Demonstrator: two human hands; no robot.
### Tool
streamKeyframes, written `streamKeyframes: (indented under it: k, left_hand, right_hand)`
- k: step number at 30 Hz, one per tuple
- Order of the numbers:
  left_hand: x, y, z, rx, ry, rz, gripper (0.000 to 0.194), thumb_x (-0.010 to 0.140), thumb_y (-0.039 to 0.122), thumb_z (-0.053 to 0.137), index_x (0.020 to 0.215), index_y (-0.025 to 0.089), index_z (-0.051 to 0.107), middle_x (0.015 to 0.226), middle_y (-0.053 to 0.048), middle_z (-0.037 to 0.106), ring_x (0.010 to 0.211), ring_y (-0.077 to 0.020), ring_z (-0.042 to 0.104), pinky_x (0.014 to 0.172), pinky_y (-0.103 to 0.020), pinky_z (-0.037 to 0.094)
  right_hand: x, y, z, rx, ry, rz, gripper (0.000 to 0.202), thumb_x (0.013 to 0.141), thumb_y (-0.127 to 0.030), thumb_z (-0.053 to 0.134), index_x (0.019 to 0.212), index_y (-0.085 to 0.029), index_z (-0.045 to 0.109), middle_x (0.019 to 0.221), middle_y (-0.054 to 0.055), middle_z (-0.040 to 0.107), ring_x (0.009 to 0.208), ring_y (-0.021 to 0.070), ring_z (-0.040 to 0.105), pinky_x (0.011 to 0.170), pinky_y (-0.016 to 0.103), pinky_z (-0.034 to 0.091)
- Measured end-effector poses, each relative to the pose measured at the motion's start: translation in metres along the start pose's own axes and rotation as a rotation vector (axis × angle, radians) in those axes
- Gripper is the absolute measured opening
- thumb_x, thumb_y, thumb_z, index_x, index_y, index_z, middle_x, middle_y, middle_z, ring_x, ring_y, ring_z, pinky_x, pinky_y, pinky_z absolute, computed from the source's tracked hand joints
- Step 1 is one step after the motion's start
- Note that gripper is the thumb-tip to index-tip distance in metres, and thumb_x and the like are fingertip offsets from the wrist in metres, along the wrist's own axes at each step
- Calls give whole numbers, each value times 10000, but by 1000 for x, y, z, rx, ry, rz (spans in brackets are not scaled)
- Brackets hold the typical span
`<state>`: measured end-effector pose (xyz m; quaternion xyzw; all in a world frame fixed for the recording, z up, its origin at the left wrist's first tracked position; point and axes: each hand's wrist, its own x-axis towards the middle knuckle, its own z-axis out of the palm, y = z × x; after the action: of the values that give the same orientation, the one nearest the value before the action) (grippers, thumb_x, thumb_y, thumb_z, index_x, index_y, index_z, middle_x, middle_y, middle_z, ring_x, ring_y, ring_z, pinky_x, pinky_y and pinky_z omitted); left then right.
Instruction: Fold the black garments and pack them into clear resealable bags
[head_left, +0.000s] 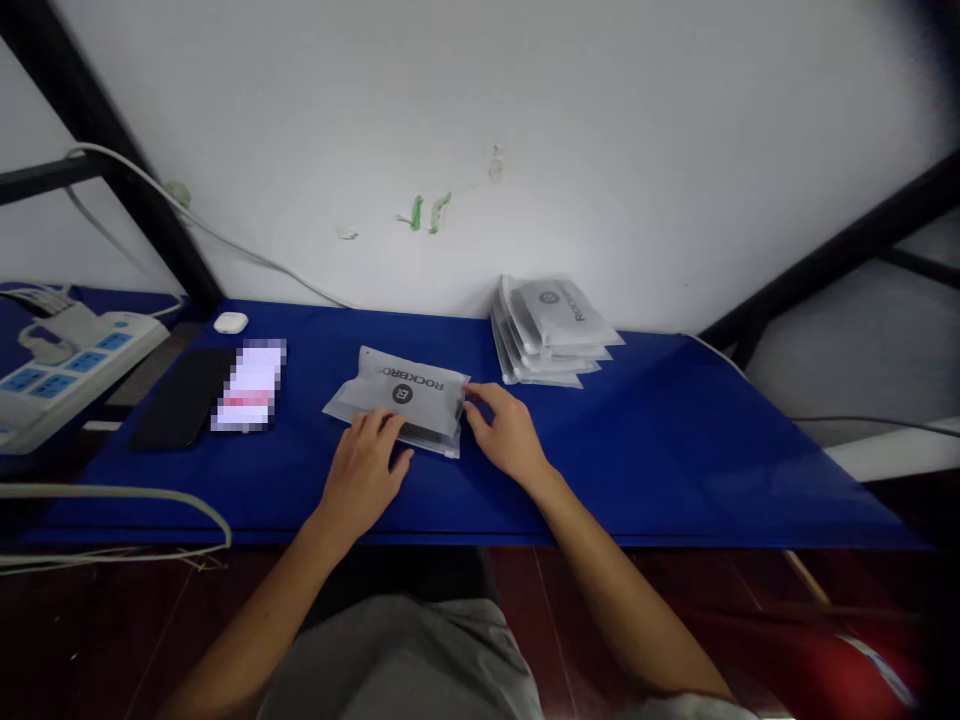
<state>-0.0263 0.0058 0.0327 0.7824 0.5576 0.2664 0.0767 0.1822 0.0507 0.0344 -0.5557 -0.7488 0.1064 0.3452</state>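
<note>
A frosted zip bag point(427, 385) printed "ROCKBRO…" lies flat on the blue tabletop in front of me, its lettering upside down to my view. Something dark shows through it along the near side. My left hand point(364, 465) rests its fingertips on the bag's near edge, with the thumb held apart. At the bag's right end is my right hand point(506, 430), forefinger and thumb apart and at the edge, the other fingers curled out of sight. Farther back on the right, several similar bags point(562, 310) are stacked against the wall.
To the left lie a black flat device point(176, 405), a phone with a blurred-out screen point(251, 385) and a white earbud case point(230, 323). A power strip point(75, 365) with plugs stands at the far left. Cables point(247, 258) run along the wall. Dark frame bars point(135, 190) flank the table point(675, 450).
</note>
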Motion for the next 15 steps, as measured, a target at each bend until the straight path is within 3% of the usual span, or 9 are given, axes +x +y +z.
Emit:
streamKeyframes:
  k: [4,10,15]
  left_hand:
    - [6,-1,9,142,-44,235,310,885,154,513,1191,171,557,1246,-120,561,1165,-280,511,937,-450,466]
    - [15,1,9,284,-70,361,243,927,163,461,1127,168,598,1069,-90,644,1017,-249,592,813,-387,517]
    - [19,-5,11,297,-12,440,202,928,182,487,1077,156,622,957,-63,676,910,-205,617,718,-309,516]
  right_hand:
    - [-15,-7,-2,-9,-90,-141,251,894,-189,494,1076,-215,664,1063,76,690,1001,223,623,879,396,508]
    - [-22,-6,-3,-70,-165,-220,316,879,-332,594,1155,-183,637,1180,111,668,1116,267,588,941,459,481]
    - [-24,3,-9,-50,-243,-274,460,825,-363,667,1249,-207,579,1262,105,625,1203,275,538,998,493,437]
